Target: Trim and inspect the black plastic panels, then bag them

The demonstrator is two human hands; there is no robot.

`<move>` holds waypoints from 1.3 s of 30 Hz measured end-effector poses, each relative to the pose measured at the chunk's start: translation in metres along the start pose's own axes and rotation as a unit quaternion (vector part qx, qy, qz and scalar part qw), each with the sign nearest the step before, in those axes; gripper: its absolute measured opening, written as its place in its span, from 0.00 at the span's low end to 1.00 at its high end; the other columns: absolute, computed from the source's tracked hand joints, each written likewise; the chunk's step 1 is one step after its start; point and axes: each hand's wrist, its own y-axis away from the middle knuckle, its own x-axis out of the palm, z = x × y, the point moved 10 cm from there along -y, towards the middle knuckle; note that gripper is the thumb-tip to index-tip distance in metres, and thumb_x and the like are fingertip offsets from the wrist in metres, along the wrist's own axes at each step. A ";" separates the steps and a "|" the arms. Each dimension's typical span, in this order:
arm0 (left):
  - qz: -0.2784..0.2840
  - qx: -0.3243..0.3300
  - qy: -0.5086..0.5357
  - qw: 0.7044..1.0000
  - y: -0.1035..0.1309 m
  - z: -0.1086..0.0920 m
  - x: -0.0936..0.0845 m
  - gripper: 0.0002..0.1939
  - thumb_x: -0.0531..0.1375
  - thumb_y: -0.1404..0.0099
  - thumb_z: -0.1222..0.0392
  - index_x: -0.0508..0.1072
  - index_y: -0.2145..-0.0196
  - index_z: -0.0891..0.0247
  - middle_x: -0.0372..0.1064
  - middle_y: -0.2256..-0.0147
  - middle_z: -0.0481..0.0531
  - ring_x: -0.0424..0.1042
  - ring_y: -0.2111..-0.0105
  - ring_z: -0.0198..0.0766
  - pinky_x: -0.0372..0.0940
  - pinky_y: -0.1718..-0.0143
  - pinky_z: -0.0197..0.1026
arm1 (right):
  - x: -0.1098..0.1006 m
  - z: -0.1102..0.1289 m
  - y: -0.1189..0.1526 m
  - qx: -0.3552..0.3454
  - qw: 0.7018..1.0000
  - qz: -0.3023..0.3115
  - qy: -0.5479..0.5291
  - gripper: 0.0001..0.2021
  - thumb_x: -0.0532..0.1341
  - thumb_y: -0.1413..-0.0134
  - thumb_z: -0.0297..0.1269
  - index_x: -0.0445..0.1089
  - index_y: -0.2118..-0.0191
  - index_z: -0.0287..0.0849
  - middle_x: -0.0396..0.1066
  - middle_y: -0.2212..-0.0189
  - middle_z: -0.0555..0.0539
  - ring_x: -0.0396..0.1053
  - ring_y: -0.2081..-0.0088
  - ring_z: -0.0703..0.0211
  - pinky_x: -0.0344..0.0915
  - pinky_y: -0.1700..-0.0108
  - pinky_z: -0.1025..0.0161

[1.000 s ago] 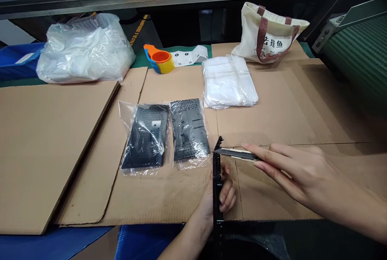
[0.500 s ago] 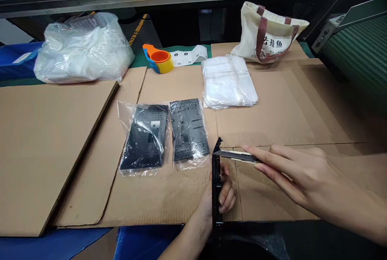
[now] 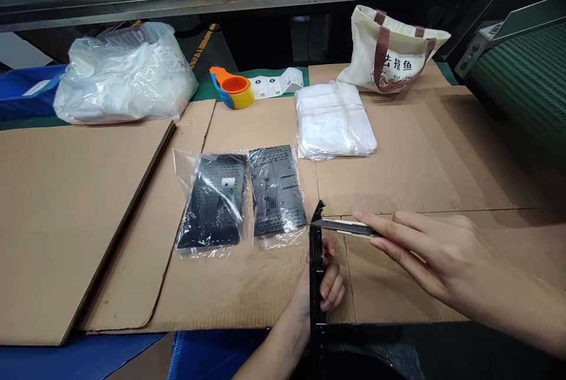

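Right hand [image 3: 435, 247] (back uppermost) pinches a knife [image 3: 347, 227]; left hand [image 3: 331, 287] curls closed around an edge-on black panel [image 3: 315, 262].

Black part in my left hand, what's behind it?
Behind the black part, your left hand shows: fingers to the right, wrist to the left, cardboard beyond. The part hides the hand's middle and some cardboard.

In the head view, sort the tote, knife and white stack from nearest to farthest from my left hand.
1. Knife: in your right hand, just above the left hand in view.
2. White stack: farther back.
3. Tote: behind the stack, to its right.
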 end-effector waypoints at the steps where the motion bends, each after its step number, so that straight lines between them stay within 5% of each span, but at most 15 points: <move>1: 0.001 0.001 -0.001 1.000 0.000 0.000 0.000 0.14 0.52 0.29 0.50 0.73 0.58 0.60 0.54 0.88 0.37 0.44 0.94 0.25 0.51 0.92 0.25 | 0.000 -0.001 0.000 0.001 1.000 -0.002 0.002 0.16 0.47 0.30 0.36 0.67 0.46 0.39 0.66 0.76 0.52 0.66 0.79 0.64 0.56 0.76 0.63; 21: -0.009 0.014 -0.003 1.000 0.002 -0.001 -0.004 0.15 0.52 0.29 0.48 0.71 0.58 0.60 0.52 0.88 0.37 0.43 0.94 0.25 0.50 0.92 0.25 | -0.001 -0.001 0.001 0.001 1.000 -0.003 0.005 0.16 0.48 0.30 0.35 0.67 0.45 0.39 0.67 0.75 0.51 0.67 0.78 0.64 0.57 0.76 0.63; 33: -0.007 -0.037 -0.049 0.998 0.002 0.003 -0.006 0.13 0.55 0.32 0.45 0.69 0.60 0.56 0.54 0.88 0.36 0.45 0.94 0.28 0.50 0.92 0.28 | 0.000 0.000 0.000 0.000 1.000 0.013 -0.001 0.16 0.47 0.30 0.35 0.68 0.46 0.37 0.66 0.76 0.50 0.66 0.78 0.64 0.57 0.76 0.64; 39: -0.005 0.000 -0.022 1.000 0.002 0.002 -0.009 0.14 0.53 0.30 0.46 0.70 0.59 0.58 0.50 0.90 0.35 0.41 0.95 0.27 0.46 0.93 0.26 | 0.002 0.002 0.002 0.004 0.999 0.022 -0.029 0.15 0.49 0.30 0.34 0.66 0.44 0.39 0.65 0.76 0.52 0.65 0.79 0.64 0.57 0.76 0.64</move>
